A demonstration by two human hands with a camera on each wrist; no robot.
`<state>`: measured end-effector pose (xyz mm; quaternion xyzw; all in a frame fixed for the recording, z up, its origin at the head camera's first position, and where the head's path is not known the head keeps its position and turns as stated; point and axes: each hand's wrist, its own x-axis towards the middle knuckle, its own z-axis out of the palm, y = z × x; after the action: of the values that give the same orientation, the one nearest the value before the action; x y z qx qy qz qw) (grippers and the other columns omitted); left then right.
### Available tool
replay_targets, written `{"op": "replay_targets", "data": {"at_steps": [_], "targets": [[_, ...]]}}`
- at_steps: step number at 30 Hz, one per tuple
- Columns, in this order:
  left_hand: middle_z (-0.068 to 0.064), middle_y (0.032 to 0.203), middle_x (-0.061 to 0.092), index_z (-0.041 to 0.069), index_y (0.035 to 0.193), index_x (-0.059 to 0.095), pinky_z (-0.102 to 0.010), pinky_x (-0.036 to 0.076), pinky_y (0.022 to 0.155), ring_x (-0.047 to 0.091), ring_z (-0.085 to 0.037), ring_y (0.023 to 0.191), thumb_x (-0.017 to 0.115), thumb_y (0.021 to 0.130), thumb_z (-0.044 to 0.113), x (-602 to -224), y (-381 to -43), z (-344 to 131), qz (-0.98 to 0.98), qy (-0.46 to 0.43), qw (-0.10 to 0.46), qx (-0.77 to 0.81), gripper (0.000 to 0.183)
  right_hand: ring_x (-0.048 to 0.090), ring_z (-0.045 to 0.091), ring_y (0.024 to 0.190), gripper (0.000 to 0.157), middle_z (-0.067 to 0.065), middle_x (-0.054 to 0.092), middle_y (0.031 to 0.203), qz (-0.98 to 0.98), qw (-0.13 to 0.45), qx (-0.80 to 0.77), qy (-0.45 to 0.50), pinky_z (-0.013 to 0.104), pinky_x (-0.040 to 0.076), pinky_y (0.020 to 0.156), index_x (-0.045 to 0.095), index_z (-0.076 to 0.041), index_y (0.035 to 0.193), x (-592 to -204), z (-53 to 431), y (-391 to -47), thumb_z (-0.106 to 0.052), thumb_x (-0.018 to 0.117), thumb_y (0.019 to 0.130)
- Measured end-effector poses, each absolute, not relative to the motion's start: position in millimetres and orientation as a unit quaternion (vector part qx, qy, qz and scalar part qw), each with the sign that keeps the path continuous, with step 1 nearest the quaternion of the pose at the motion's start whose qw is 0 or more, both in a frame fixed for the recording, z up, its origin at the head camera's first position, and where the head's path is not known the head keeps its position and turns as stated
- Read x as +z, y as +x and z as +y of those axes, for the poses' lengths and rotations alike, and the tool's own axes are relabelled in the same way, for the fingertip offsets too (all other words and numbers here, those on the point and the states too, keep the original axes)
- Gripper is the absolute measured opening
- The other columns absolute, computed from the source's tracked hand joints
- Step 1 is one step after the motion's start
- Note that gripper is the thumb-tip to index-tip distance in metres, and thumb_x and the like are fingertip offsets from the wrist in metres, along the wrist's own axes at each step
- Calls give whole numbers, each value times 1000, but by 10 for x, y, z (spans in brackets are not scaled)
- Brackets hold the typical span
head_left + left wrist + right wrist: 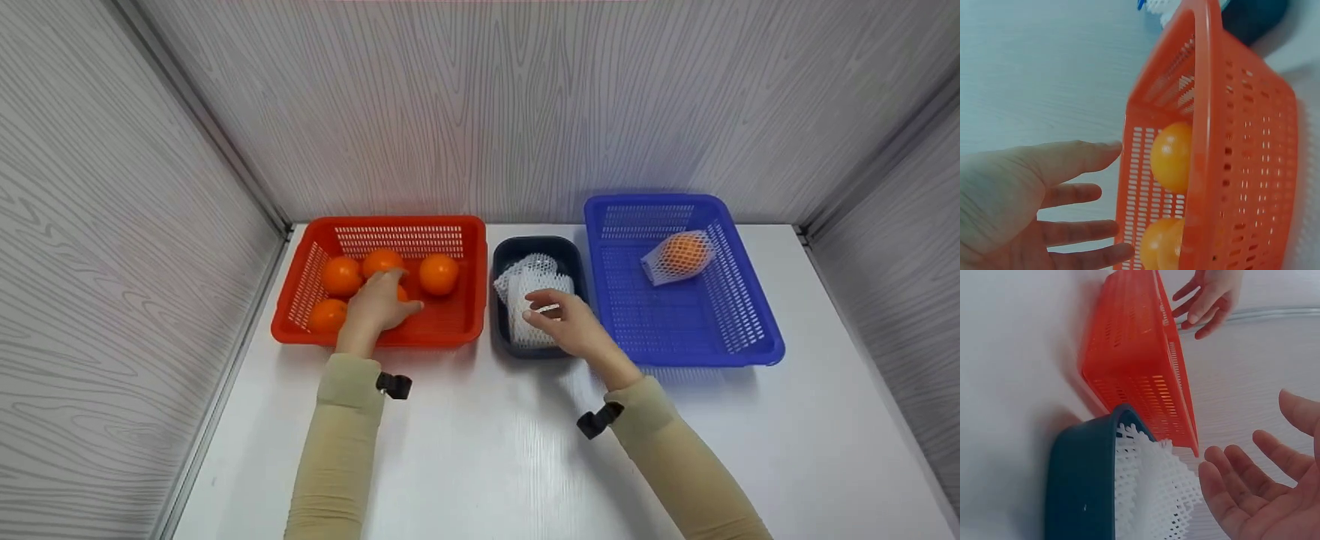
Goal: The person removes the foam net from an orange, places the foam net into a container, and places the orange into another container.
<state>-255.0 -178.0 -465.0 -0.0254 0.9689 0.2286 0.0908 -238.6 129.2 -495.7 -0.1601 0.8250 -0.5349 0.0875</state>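
My left hand (377,301) hovers over a red basket (450,336) of several oranges (439,274), its fingers spread and holding nothing. In the left wrist view that hand (1044,202) stays above the basket rim, apart from the oranges (1172,157). One orange lies partly hidden beneath it in the head view. My right hand (566,322) is above a small dark container (517,349) of white foam net sleeves (536,281). In the right wrist view its fingers (1241,478) are relaxed and parted, with nothing between them, near the foam nets (1151,489).
A blue basket (622,330) on the right holds one orange in a white foam net (684,255). The three containers stand side by side on a white table (465,450). Patterned grey panels (525,112) close off the back and both sides.
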Motion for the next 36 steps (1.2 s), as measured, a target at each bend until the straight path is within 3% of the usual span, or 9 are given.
{"op": "replay_targets", "data": {"at_steps": [7,14,21,36], "targets": [[-13,118,50,9,130,46,-52,39,88,50,-31,101,69,78,36,-4652,-2405,-1490,980,27,27,193,62,59,28,94,41,15,58,108,820,90,-542,-163,38,48,75,56,-3,120,-4856,1531,-2377,-25,63,86],[-9,115,52,11,125,51,-46,43,87,52,-25,98,71,78,33,-4689,-2261,-1214,975,60,-6,216,56,56,34,98,37,26,53,111,831,94,-527,-151,38,47,77,50,6,122,-4568,1743,-2247,-11,57,90],[-6,111,55,13,118,57,-42,47,80,56,-23,92,72,76,31,-4798,-2131,-1011,967,95,-44,232,49,57,27,100,46,14,54,114,842,99,-520,-108,38,48,80,51,-5,124,-4860,2111,-2462,-32,59,88],[-3,109,55,11,114,58,-37,47,82,56,-19,95,70,78,29,-5014,-1850,-558,925,177,-80,326,41,50,33,107,56,20,48,123,876,78,-472,-63,45,46,82,45,-5,130,-4931,2699,-2645,-40,55,88]]}}
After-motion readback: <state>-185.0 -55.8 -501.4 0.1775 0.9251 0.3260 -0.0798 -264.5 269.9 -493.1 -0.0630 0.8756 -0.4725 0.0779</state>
